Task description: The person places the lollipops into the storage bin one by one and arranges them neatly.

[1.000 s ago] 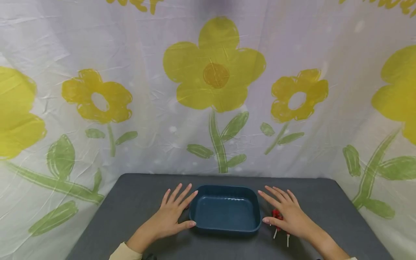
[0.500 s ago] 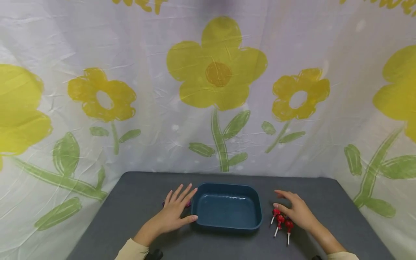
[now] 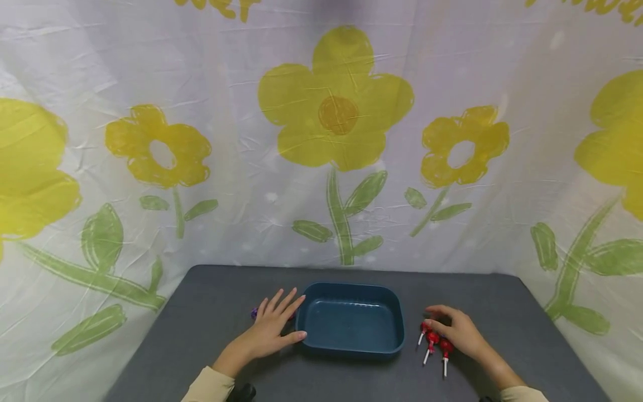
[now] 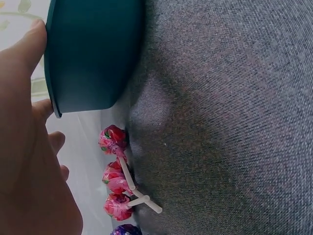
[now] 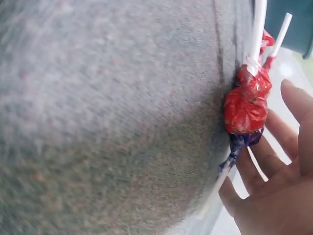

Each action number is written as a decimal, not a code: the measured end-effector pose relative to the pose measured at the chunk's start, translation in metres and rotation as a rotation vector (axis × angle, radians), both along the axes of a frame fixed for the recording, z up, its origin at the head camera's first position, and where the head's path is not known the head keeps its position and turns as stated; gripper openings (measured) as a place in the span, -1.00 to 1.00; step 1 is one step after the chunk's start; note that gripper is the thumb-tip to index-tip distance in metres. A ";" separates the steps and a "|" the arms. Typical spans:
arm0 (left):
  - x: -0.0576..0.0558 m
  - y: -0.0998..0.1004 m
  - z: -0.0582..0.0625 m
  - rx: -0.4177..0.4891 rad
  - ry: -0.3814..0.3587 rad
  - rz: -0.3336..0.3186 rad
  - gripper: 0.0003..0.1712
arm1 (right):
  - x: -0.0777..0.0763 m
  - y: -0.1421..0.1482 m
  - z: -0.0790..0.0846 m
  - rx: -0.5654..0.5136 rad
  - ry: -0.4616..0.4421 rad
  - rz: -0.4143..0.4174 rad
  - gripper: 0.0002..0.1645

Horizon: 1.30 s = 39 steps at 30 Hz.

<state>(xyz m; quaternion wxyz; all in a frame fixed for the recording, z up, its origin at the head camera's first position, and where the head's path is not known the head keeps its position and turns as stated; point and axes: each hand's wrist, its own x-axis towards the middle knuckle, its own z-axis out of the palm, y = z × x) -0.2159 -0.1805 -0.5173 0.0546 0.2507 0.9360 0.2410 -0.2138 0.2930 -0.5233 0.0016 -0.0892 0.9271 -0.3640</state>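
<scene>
My left hand (image 3: 266, 332) spreads straight fingers at the left side of a dark teal rectangular dish (image 3: 351, 326); its thumb touches the rim in the left wrist view. Beneath and behind this hand lie pink-wrapped lollipops (image 4: 115, 177) and a purple-wrapped one (image 4: 126, 230), mostly hidden in the head view. On the right, my right hand (image 3: 458, 332) arches over a cluster of red lollipops (image 3: 432, 338) with white sticks, thumb and forefinger by the farthest one. In the right wrist view its fingers stand apart behind a red lollipop (image 5: 245, 110) and a purple wrapper (image 5: 239, 147).
The dish stands in the middle of a dark grey cloth-covered table (image 3: 321, 379). A white curtain (image 3: 236, 234) printed with yellow flowers hangs behind the table and along its sides.
My right hand has left the dish's right side, moved right and lowered over the red lollipops, its fingers bending. My left hand stays by the dish's left rim.
</scene>
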 end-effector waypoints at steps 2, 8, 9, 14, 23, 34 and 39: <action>0.001 -0.001 0.000 -0.006 -0.006 0.009 -0.07 | 0.000 -0.001 -0.002 -0.010 0.002 0.008 -0.53; 0.002 0.001 0.000 0.016 -0.054 0.016 -0.04 | -0.002 0.000 -0.007 0.021 0.024 -0.010 -0.58; 0.002 0.002 0.000 0.022 -0.057 0.015 -0.04 | -0.002 0.000 -0.008 0.030 0.022 -0.013 -0.59; 0.003 0.005 0.001 0.016 -0.060 0.021 -0.03 | -0.004 0.001 -0.012 0.026 -0.003 -0.001 -0.62; 0.006 0.007 0.003 0.003 -0.077 0.043 -0.03 | -0.004 -0.001 -0.009 0.023 -0.017 0.012 -0.68; 0.008 0.009 0.002 0.016 -0.078 0.042 0.01 | -0.003 -0.006 -0.006 -0.003 -0.072 -0.024 -0.64; 0.007 0.008 0.001 0.019 -0.088 0.046 0.01 | -0.004 -0.006 -0.007 0.019 -0.062 -0.048 -0.66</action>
